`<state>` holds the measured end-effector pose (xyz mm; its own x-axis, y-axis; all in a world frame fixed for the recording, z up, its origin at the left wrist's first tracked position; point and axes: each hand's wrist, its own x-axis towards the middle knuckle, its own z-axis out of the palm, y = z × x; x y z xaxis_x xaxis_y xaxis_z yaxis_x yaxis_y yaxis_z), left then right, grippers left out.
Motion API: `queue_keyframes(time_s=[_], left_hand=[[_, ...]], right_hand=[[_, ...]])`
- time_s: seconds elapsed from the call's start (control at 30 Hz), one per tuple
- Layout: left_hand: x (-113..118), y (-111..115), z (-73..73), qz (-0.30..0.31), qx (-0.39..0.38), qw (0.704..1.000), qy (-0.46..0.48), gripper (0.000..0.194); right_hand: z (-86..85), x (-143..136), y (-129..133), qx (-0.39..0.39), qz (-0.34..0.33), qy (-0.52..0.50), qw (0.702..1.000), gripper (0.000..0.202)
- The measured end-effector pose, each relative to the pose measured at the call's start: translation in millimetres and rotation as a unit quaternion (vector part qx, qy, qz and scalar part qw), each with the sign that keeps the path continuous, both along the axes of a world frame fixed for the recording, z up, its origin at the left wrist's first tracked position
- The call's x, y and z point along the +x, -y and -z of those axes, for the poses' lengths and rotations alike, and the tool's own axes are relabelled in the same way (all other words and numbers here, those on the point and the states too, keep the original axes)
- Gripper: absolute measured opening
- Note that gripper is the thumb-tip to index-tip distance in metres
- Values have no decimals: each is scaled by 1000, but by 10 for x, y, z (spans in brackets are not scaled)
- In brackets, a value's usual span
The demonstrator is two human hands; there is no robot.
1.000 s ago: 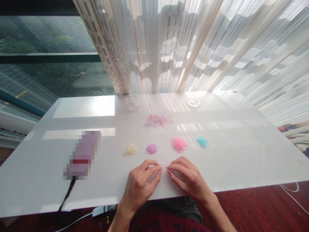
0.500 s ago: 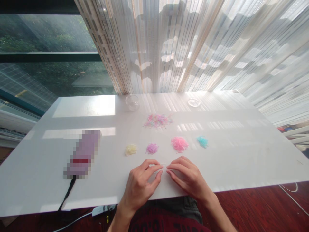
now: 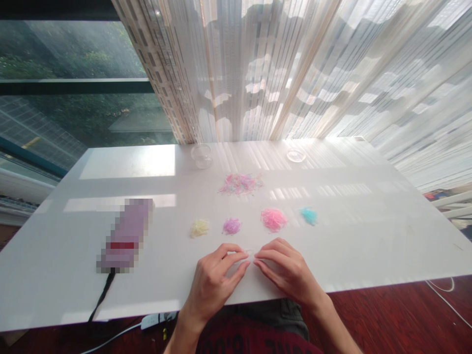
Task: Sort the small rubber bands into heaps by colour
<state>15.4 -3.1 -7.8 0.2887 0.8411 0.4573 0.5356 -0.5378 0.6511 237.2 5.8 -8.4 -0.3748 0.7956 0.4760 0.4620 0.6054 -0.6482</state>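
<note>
Near the front edge of the white table, my left hand (image 3: 220, 273) has its thumb and fingertips curved close together, by a tiny pale loop-like strand (image 3: 249, 252). My right hand (image 3: 285, 268) faces it from the right, its fingertips just across the strand; whether either hand grips it is too small to tell. Beyond the hands lie small piles in a row: pale yellow (image 3: 199, 227), purple (image 3: 232, 225), pink (image 3: 273, 219) and turquoise (image 3: 308, 215). A mixed multicoloured pile (image 3: 241, 183) sits farther back.
Two clear round containers or lids stand at the back, one on the left (image 3: 202, 156), one on the right (image 3: 296, 155). A blurred purple object (image 3: 129, 236) with a black strap lies left on the table (image 3: 368, 236). A white power strip (image 3: 157, 320) is below the front edge.
The left thumb has shifted slightly right, toward my right hand. The view has moved very little, and the piles look unchanged.
</note>
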Motion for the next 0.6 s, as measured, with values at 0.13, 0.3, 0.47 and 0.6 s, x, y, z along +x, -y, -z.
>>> queue_keyframes(time_s=[0.13, 0.3, 0.47, 0.6], left_hand=[[9, 2, -5, -1, 2, 1000, 3, 11], [9, 6, -14, -5, 1, 1000, 2, 11], [5, 7, -24, -6, 0, 1000, 5, 12], [1, 15, -22, -6, 1, 1000, 5, 13]], right_hand=[[-4, -2, -1, 4, 0, 0, 1000, 8], [-10, -4, -4, 5, 2, 0, 1000, 9], [-21, 2, -5, 3, 3, 2, 1000, 11], [-17, 6, 2, 1, 1, 2, 1000, 13]])
